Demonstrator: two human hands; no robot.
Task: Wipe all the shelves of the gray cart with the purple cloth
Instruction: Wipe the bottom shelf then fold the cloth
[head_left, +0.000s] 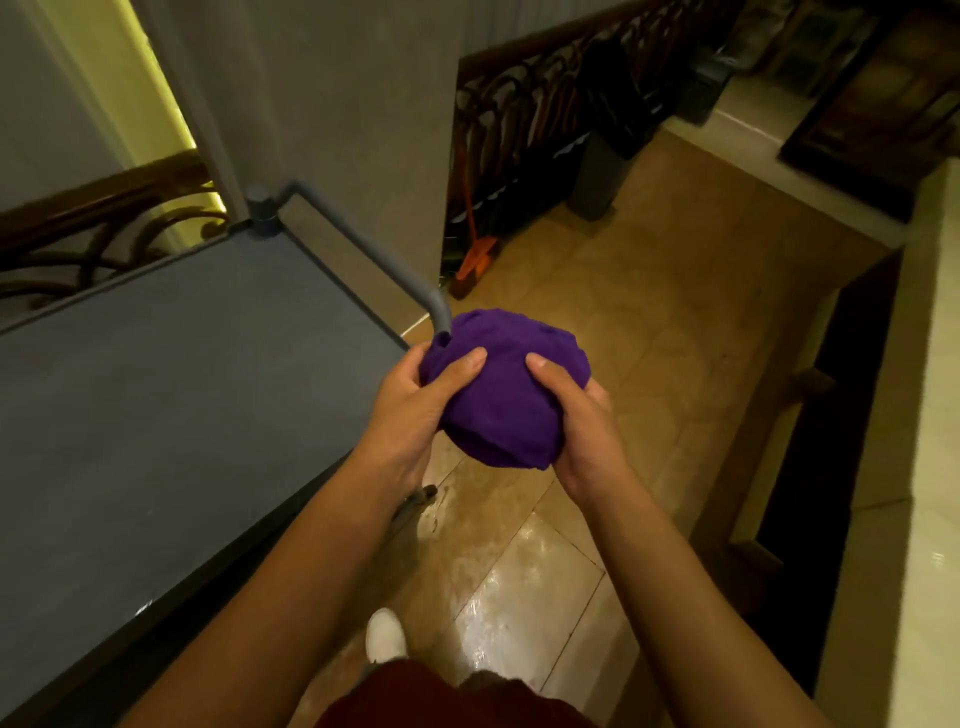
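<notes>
Right now both hands are up in front of the body, sharing one bundle: the purple cloth (501, 395), bunched into a rounded ball and held in the air above the tiled floor (649, 364), just off the near right corner of the gray cart (171, 395). The left hand (410, 410) cups the cloth from its left side, thumb laid across the top of the fabric and pressing in, the other fingers wrapped underneath and out of sight. The right hand (582, 421) mirrors it on the other side, thumb pressed down on top, remaining fingers curled around the back of the bundle, so how tightly they close cannot be told. The cart's top shelf is a flat gray surface stretching away to the left, with nothing resting on it. Its gray tubular handle (363, 244) runs along the far right edge and bends down just behind the cloth, apparently touching the fabric's upper left edge. Down below, a white shoe (385, 635) stands on the glossy tiles, and an orange broom (475, 260) leans by the dark railing beyond.
</notes>
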